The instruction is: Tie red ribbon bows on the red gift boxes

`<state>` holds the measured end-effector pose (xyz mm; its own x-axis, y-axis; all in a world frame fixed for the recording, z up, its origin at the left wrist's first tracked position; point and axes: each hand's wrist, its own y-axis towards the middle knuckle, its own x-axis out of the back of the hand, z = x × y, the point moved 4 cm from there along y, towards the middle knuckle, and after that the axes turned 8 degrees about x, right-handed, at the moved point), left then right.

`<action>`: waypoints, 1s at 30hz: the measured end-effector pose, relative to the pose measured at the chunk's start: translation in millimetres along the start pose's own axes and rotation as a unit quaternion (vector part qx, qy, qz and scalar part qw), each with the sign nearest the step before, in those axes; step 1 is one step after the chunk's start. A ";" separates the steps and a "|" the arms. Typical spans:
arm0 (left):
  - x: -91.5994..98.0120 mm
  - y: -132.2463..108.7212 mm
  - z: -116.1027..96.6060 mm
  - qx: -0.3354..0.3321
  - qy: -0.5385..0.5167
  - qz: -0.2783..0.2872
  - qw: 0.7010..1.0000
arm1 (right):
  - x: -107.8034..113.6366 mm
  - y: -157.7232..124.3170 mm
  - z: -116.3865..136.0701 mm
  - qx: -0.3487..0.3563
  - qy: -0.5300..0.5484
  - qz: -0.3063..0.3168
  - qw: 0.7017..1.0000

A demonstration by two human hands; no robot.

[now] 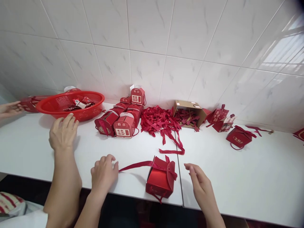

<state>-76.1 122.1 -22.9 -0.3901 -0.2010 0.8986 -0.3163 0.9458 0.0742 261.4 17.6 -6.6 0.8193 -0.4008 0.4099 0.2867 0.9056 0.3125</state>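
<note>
Near the front edge of the white table stands a red gift box (161, 179) with a ribbon through its top. The loose ribbon end (136, 165) stretches left to my left hand (104, 172), whose curled fingers close on it at thumb height. To the right of the box, my right hand (200, 182) is raised with thumb and fingers bent near each other; it is apart from the box, and whether anything thin lies between the fingertips cannot be made out. Behind the box lies a pile of red ribbons (159, 120), some trailing forward.
Another person's hand (63, 131) reaches toward a red basket (68, 106) holding small packets; a further hand (10, 109) is far left. Red boxes (124, 126) stand behind, a cardboard box (201, 115) holds tags, and more red boxes (239, 137) sit right.
</note>
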 end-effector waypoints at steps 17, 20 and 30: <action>-34.6 -46.0 -82.9 -0.130 -0.362 0.267 0.883 | -37.8 8.9 -20.5 -0.055 0.192 0.066 0.978; -30.5 -41.9 -79.2 -0.141 -0.352 0.246 0.892 | -31.1 10.1 -22.4 -0.028 0.168 0.077 0.982; -23.8 -50.7 -45.2 -0.080 -0.326 0.149 0.930 | 2.5 -6.4 -14.0 0.085 -0.022 -0.008 0.996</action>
<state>-11.7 90.5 -28.5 -0.8979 0.0145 0.4399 0.0034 0.9997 -0.0260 268.6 12.8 -19.5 0.7921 -0.4242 0.4389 0.2089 0.8641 0.4580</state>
